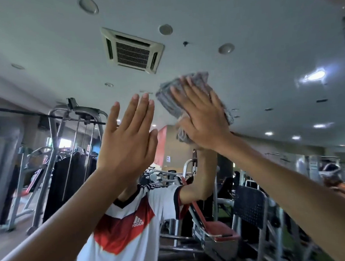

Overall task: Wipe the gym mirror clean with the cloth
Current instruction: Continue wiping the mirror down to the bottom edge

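1. Looking through the head view, the only one here: the mirror (263, 50) stands straight ahead of the person and fills the frame. Both arms are raised toward it.
2. The cloth (178, 97), a grey folded bundle, sits just past 12 o'clock from the frame's centre. It is trapped between the glass and the right hand (202, 118).
3. The right hand lies flat on the cloth with straight, spread fingers pointing toward 11 o'clock. It presses the cloth and does not clench it.
4. The left hand (125, 137) is released and holds nothing, its fingers straight and pointing toward 1 o'clock. Its palm faces the glass and its fingertips seem to meet their reflection, but I cannot tell for sure that they touch.
5. The relation that matters is this: the cloth lies at 2 o'clock from the left hand, just beside its fingertips, and directly under the right hand. The right hand is therefore the nearer and the working one.
6. The cloth's long axis runs roughly from 12 to 6 o'clock, with a tail of it hanging below the right palm.
7. My judgement is that wiping is under way high on the glass and that any stroke will be driven by the right arm.
8. The count is one cloth, one mirror face in reach and two hands. The reflection also shows one white and red jersey (123, 230) and one ceiling vent (132, 51).
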{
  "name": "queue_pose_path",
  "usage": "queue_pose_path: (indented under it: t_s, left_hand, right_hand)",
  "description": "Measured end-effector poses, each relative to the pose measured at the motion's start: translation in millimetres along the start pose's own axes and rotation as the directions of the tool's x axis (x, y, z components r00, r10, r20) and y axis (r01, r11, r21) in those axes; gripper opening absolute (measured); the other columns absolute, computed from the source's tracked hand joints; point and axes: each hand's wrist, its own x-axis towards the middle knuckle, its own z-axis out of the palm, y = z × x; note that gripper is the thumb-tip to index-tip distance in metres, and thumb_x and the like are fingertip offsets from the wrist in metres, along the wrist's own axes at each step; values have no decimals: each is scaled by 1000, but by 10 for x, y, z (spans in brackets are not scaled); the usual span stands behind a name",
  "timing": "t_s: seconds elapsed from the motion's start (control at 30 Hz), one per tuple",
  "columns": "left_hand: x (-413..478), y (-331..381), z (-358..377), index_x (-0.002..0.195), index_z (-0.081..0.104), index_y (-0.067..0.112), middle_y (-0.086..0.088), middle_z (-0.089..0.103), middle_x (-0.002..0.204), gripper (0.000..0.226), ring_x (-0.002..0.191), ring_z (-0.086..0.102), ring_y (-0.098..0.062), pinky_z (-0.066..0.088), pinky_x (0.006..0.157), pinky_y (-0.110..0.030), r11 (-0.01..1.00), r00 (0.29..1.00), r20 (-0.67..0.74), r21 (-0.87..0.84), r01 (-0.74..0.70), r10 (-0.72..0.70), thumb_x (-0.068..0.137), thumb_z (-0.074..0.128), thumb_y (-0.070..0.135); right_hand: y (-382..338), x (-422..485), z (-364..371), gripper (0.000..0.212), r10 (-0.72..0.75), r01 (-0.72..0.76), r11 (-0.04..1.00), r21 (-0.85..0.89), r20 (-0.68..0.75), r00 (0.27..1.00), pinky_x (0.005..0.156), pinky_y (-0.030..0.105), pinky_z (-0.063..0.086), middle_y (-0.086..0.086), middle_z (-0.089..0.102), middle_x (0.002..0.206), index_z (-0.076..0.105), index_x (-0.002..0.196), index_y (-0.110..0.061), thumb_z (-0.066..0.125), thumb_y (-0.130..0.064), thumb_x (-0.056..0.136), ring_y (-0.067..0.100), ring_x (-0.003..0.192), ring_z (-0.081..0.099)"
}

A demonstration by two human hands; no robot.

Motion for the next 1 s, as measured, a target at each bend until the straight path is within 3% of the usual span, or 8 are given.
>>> queue_pose_path:
  t_s: [0.13, 0.23, 0.37, 0.47, 0.57, 0.7, 0.83, 1.0]
  left_hand:
    - [-85, 24, 4, 157, 23, 1, -14, 18, 165, 60, 154, 14, -28, 14, 123, -57, 1000, 1000, 19, 20, 8, -8, 106, 18, 33]
    - [-92, 25, 15, 157, 22, 1, -14, 16, 166, 59, 155, 12, -28, 13, 123, -57, 1000, 1000, 16, 20, 8, -9, 106, 19, 31]
    - [-90, 14, -2, 157, 24, 2, -13, 18, 165, 59, 154, 13, -27, 13, 123, -55, 1000, 1000, 11, 0, 15, -15, 106, 18, 33]
    - [-165, 33, -19, 156, 26, 2, -14, 21, 165, 60, 154, 15, -27, 13, 124, -54, 999, 999, 6, -16, 34, -34, 106, 15, 34]
    - [-241, 62, -54, 157, 24, 2, -15, 18, 165, 61, 154, 13, -29, 13, 123, -56, 999, 999, 25, -14, 38, -37, 106, 16, 33]
    - [-309, 85, -53, 157, 24, 2, -15, 18, 165, 59, 154, 13, -29, 14, 123, -56, 999, 999, 23, -5, 49, -48, 106, 20, 31]
    - [-462, 64, -54, 155, 29, 1, -15, 22, 164, 58, 154, 17, -30, 17, 122, -56, 999, 999, -1, -5, 32, -32, 105, 24, 30]
    - [-517, 48, -83, 155, 28, 1, -16, 21, 165, 59, 154, 16, -31, 16, 123, -56, 1000, 1000, 21, 0, 9, -9, 105, 23, 32]
  right_hand:
    - [568, -231, -220, 63, -436, 455, 889, -48, 215, 874, 122, 40, 3, 1, 24, 157, 30, 151, -23, 37, -36, 90, 21, 147, 22]
    - [916, 9, -285, 68, -67, 81, 992, -94, 140, 988, 119, 55, 21, 2, 17, 163, 19, 156, -24, 30, -33, 90, 18, 151, 13]
    - [206, 67, -89, 67, 333, -334, 943, -7, -12, 943, 123, 43, -2, 2, 13, 166, 19, 158, -24, 17, -40, 93, 16, 153, 4]
    - [-217, -446, 0, 62, -133, 134, 991, -21, 52, 990, 123, 43, -9, 3, 16, 162, 20, 156, -25, 34, -38, 97, 20, 151, 11]
    - [174, -599, -103, 53, -510, 521, 853, -16, 180, 841, 123, 44, 1, 2, 25, 157, 22, 152, -25, 25, -43, 103, 17, 147, 18]
    - [496, -361, -124, 61, -72, 72, 997, -35, 19, 997, 122, 46, 15, 6, 29, 160, 30, 153, -23, 34, -29, 92, 22, 150, 22]
    - [-204, -476, 90, 57, 317, -315, 948, 38, -137, 938, 124, 47, 6, 2, 21, 162, 31, 154, -19, 29, -33, 99, 18, 151, 14]
    - [98, -694, -92, 51, -420, 427, 904, -35, 126, 899, 124, 44, 3, -2, 20, 160, 23, 152, -27, 20, -39, 103, 16, 151, 13]
